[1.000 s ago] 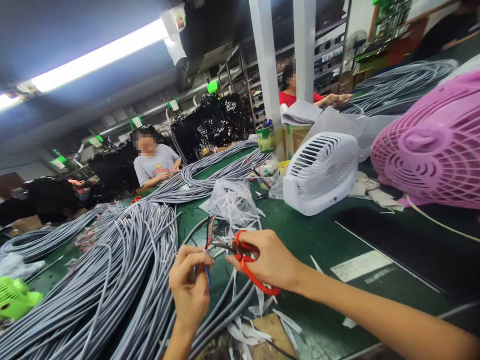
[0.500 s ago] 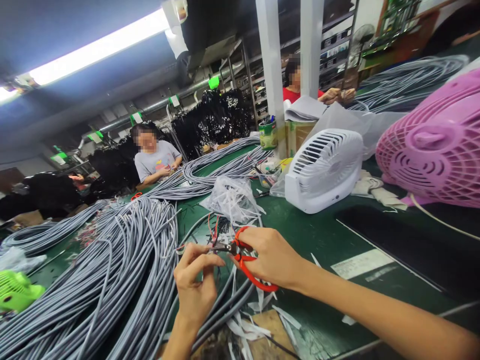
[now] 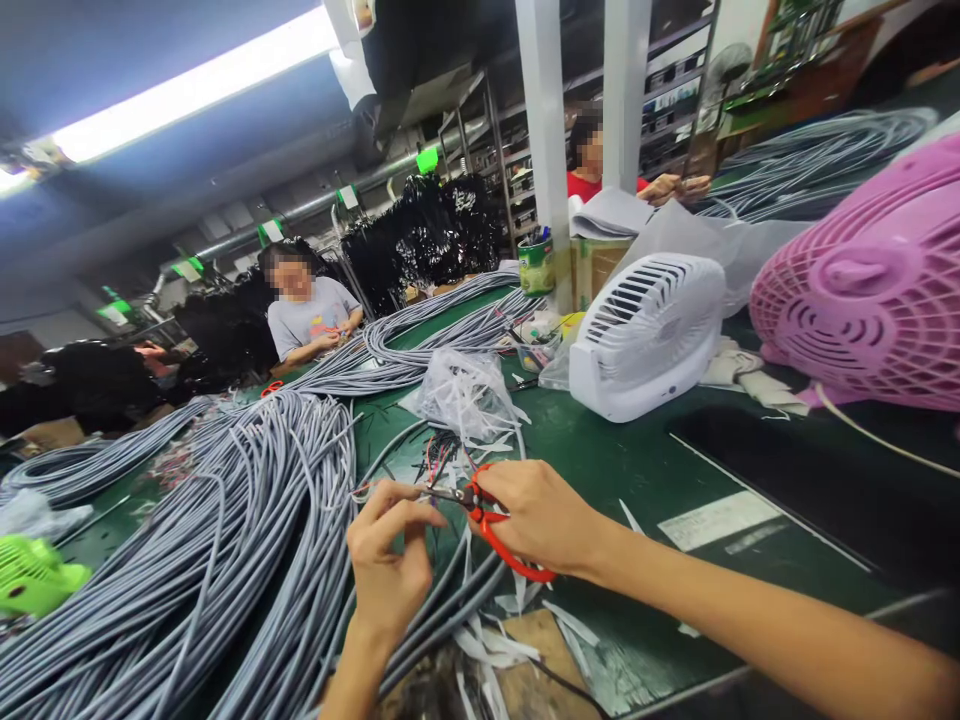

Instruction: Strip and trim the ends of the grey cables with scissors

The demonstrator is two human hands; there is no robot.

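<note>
My right hand (image 3: 536, 515) is wrapped round the red handles of a pair of scissors (image 3: 489, 520). Their short metal blades point left and look nearly closed, with the tips at the fingertips of my left hand (image 3: 390, 550). Thumb and forefinger of that hand pinch the thin wires at the end of a grey cable (image 3: 362, 492); most of the wires are hidden behind the fingers. Just beyond the blades lies a small heap of black and red wire scraps (image 3: 442, 450). More grey cables (image 3: 450, 625) run beneath my hands.
Large bundles of grey cable (image 3: 225, 520) cover the left side of the green table (image 3: 600, 480). A clear plastic bag (image 3: 465, 395) of white strips lies ahead. To the right are a white fan (image 3: 645, 340) and a pink fan (image 3: 862, 280). Two co-workers sit farther back.
The red wires that stood up by the blades now show less above them. The blades appear more closed. Both hands keep nearly the same place; the view has shifted slightly.
</note>
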